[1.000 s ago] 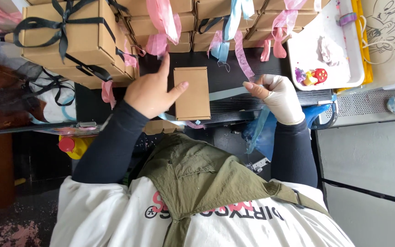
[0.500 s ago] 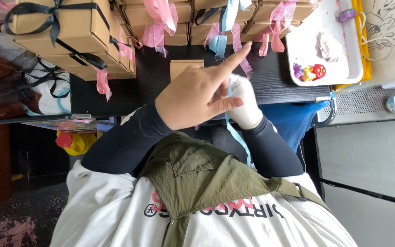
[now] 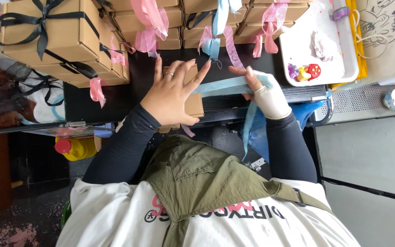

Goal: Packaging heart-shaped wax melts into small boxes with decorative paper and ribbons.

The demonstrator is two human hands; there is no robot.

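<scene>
A small brown cardboard box [image 3: 194,104] lies on the black table [image 3: 133,87] in front of me. My left hand [image 3: 172,91] rests flat on top of it with the fingers spread and a ring on one finger. The index fingertip touches a light blue ribbon [image 3: 220,86]. That ribbon runs sideways from the box to my right hand [image 3: 266,93], which wears a white wrap and pinches the ribbon. A loose length of ribbon hangs down past my right wrist.
Stacked brown boxes tied with black ribbon [image 3: 56,36] stand at the back left. More boxes with pink and blue bows [image 3: 152,18] line the back. A white tray [image 3: 339,68] holds small colourful figures [image 3: 305,72]. A yellow bottle [image 3: 72,147] sits below the table.
My left hand, raised over the right hand half a second ago, has come down flat on the box. The blue ribbon is now pulled out sideways between the two hands.
</scene>
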